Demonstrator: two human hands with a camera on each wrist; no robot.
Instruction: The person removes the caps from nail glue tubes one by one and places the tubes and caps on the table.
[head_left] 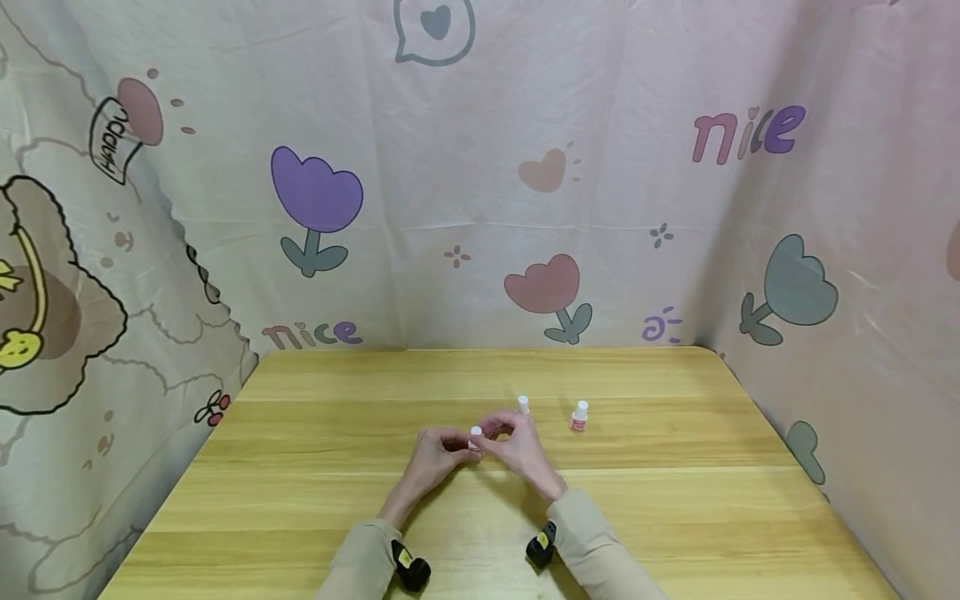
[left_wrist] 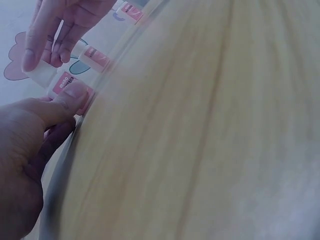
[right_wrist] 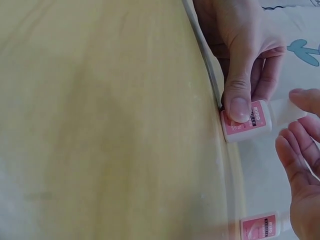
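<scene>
Closest in the left wrist view, the left hand (left_wrist: 25, 155) pinches a small bottle (right_wrist: 250, 129) low down, probably to steady it on the worktop (head_left: 337, 387). Fingers of the right hand (head_left: 517, 443) curl narrowly about its cap (right_wrist: 283, 113), apparently for grip. From it, a second bottle (head_left: 523, 405) stands at two o'clock, partly behind that hand; a third bottle (head_left: 579, 417) stands just before three, perhaps spaced to leave the hands room.

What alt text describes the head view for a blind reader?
The left hand and right hand hold a small white-capped bottle at a wooden table. A second bottle stands partly hidden behind the right hand, a third bottle to its right, before a flower-printed backdrop.
</scene>
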